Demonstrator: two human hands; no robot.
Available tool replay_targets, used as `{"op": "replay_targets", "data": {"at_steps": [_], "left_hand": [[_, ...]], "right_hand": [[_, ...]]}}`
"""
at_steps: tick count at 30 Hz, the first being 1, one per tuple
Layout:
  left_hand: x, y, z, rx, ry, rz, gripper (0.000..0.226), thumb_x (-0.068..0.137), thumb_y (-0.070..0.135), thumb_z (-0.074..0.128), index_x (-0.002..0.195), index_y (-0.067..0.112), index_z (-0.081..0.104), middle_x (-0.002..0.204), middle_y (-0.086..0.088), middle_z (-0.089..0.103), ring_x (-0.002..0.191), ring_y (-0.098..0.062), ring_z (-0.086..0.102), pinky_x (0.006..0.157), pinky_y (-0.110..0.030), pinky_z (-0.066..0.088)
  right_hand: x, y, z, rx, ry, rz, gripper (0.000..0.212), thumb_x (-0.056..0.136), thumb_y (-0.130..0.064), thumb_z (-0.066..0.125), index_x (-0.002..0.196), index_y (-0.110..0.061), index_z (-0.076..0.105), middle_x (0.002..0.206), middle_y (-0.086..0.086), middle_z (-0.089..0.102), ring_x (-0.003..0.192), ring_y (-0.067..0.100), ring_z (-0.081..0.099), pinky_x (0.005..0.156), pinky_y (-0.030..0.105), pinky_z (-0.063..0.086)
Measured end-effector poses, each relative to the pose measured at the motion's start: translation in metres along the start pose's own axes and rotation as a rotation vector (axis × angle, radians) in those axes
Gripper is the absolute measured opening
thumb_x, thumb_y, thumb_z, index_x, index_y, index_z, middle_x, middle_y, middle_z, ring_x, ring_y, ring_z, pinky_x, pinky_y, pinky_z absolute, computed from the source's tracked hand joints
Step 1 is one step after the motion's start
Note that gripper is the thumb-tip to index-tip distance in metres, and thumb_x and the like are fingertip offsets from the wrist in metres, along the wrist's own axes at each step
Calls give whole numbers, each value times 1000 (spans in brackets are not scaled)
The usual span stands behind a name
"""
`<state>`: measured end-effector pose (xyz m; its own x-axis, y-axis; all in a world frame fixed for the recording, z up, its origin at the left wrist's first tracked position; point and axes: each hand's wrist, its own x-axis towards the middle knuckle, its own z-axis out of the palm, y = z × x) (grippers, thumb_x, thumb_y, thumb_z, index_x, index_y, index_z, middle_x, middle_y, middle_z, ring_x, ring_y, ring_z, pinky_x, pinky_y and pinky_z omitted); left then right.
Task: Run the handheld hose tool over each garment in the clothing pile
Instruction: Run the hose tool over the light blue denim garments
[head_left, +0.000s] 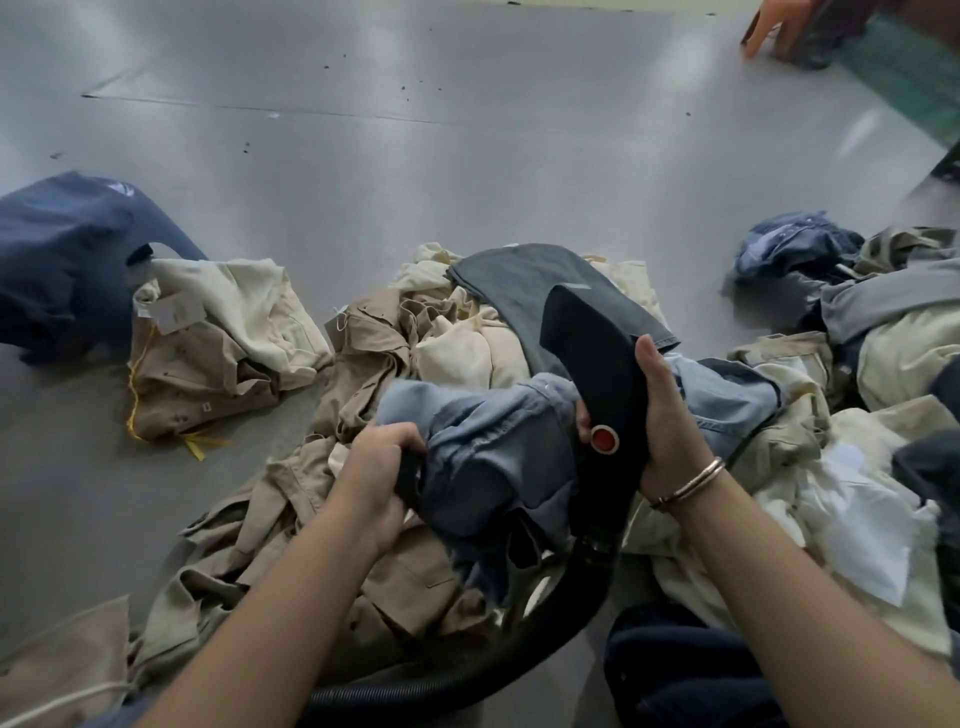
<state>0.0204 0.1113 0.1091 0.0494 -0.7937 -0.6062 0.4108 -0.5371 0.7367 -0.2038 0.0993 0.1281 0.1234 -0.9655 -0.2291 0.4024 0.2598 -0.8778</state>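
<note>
My right hand (662, 415) grips the black handheld hose tool (597, 374), which has a red round button and points away from me over a dark grey garment (524, 280). Its black ribbed hose (498, 660) curves down toward me under my arms. My left hand (376, 467) clutches a bunched light blue denim garment (488, 436) just left of the tool. Both sit on top of the clothing pile (415, 353) of beige, cream and khaki pieces in the middle of the grey table (415, 130).
A navy garment (57, 260) and a cream and tan bundle with a tag (218, 338) lie at the left. More cream, grey and denim clothes (852, 322) are heaped at the right. Another person's hand (769, 26) shows at the far top right.
</note>
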Motion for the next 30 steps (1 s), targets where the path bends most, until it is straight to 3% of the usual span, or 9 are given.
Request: {"op": "replay_targets", "data": {"at_steps": [2,4,6,9,11,16,22,25,30], "left_hand": [[9,-4,-1,235,158,62,47,80,0,48,125,12,44,92,-11,53,77,-23,53,61,-31,46],[11,-5,0,558,253,193,65,81,20,56,142,15,34,128,-11,48,113,-29,50,94,-43,45],[9,-6,3,761,143,318,63,81,40,55,137,12,45,140,-9,45,128,-25,43,110,-42,32],[-1,-9,13,718,-156,176,62,85,61,50,125,15,61,128,-6,61,123,-20,53,110,-40,34],[-3,-13,14,695,-240,83,59,86,62,52,121,16,64,117,-3,68,114,-14,60,105,-30,40],[-2,-14,8,419,-322,8,20,95,27,54,85,11,62,69,2,65,57,-5,60,49,-13,43],[1,-16,10,133,-152,73,20,98,25,50,95,9,62,85,-10,72,71,-18,69,62,-27,58],[7,-12,5,-13,-14,54,30,100,32,46,111,10,63,101,-16,72,87,-28,69,75,-38,57],[11,2,-1,-245,-114,-87,48,101,42,36,101,7,69,94,-15,74,77,-26,73,54,-31,57]], "right_hand": [[-2,-3,1,24,-24,-24,67,76,-68,51,94,-4,63,58,10,58,46,18,55,45,23,47],[-5,-5,7,11,-79,-28,73,70,-72,59,94,-4,62,58,11,59,46,18,55,45,23,47],[-8,-5,15,-15,-149,-23,83,58,-77,68,93,-2,62,58,11,60,46,18,55,46,22,47],[-12,-2,23,-25,-225,-24,83,52,-77,71,90,-4,64,57,10,60,45,17,55,46,20,46],[-14,-1,26,-38,-249,-26,83,52,-78,70,90,-4,64,57,10,60,45,17,55,46,21,46],[-9,-5,21,-90,-91,-56,81,62,-74,68,97,-1,60,58,12,59,45,19,56,44,23,47],[-8,-9,11,-299,170,-34,63,77,-67,52,88,-7,64,59,12,59,45,24,55,44,27,48],[-24,-2,18,-532,72,65,63,76,-69,47,85,-8,62,59,7,61,49,23,56,45,28,45],[-51,28,42,-938,-120,69,75,73,-75,42,97,-8,65,87,7,71,82,20,66,80,39,52]]}}
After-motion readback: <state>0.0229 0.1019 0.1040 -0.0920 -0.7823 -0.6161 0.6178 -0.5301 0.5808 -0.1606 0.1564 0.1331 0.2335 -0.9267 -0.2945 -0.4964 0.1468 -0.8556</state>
